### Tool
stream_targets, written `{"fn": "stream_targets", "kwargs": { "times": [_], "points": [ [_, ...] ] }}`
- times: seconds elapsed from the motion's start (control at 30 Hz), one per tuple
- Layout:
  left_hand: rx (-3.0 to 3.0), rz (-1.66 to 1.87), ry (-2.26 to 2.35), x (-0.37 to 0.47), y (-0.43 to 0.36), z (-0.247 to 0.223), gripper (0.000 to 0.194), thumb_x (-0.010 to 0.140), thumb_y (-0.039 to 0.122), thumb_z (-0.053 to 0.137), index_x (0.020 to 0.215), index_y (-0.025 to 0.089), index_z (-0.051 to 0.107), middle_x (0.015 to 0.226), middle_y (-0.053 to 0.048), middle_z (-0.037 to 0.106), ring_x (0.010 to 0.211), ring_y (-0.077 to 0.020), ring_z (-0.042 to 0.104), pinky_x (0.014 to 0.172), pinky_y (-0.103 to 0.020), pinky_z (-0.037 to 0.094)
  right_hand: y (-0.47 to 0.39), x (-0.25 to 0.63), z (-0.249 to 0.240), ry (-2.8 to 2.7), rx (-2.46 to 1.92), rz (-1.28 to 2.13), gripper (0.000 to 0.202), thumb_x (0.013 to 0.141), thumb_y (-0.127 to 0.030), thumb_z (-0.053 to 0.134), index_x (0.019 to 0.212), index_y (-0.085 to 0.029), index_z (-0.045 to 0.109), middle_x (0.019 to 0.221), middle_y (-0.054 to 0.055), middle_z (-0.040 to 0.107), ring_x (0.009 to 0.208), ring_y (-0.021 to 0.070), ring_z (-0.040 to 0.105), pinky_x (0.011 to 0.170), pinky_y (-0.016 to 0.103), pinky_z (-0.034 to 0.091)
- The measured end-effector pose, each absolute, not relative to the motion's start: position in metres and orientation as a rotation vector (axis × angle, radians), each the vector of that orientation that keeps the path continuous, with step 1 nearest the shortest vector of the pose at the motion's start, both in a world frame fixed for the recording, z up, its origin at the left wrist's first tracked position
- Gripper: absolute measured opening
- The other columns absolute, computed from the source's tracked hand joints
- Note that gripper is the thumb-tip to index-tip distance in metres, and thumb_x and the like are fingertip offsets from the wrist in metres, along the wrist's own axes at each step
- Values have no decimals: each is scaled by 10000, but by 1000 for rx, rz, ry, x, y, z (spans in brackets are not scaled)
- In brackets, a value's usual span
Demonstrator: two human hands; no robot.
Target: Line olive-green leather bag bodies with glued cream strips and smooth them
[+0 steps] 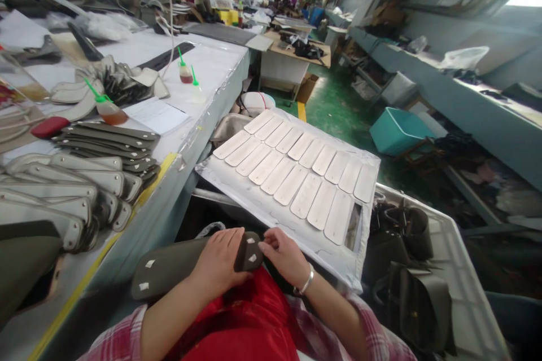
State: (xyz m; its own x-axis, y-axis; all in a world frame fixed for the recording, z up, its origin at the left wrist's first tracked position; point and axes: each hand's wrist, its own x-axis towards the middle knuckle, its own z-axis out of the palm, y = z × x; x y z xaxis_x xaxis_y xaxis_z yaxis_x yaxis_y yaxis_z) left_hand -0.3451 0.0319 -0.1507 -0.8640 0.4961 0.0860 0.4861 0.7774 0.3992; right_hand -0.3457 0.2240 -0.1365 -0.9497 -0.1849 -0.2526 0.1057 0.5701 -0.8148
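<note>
A long, dark grey-green leather piece (173, 265) with rounded ends lies across my lap. Small white patches show near both of its ends. My left hand (220, 259) is closed over it near the right end, with the thumb along the near edge. At that right end is my right hand (285, 254), its fingers curled together in a pinch by the white patches. Whatever sits between those fingertips is too small to tell. Just beyond my hands, a board (254, 203) carries two rows of pale, rounded strips (285, 183).
On the left bench (215, 76) are stacked grey pieces (55, 192), dark strips with white patches (105, 141), a red-handled tool (49, 127) and green-tipped glue bottles (110, 110). A white crate (461, 271) of dark leather parts stands at right. Beyond is a teal bin (398, 132).
</note>
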Motion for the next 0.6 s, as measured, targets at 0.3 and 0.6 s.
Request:
{"fn": "stream_targets", "kwargs": {
  "times": [0.3, 0.6],
  "points": [
    [785, 648, 2995, -349, 36, -154, 556, 653, 365, 611, 1132, 136, 445, 1099, -132, 552, 1030, -286, 499, 914, -429, 373, 209, -352, -133, 2576, 103, -1118, 272, 849, -336, 442, 635, -176, 496, 608, -18, 528, 564, 102, 451, 532, 228, 315],
    [844, 701, 3006, -353, 37, -163, 526, 700, 380, 583, 1131, 115, 437, 1091, -150, 533, 1018, -290, 493, 902, -436, 378, 204, -357, -132, 2619, 99, -969, 225, 805, -294, 492, 613, -182, 463, 583, -27, 508, 530, 93, 422, 498, 215, 278]
  ]
}}
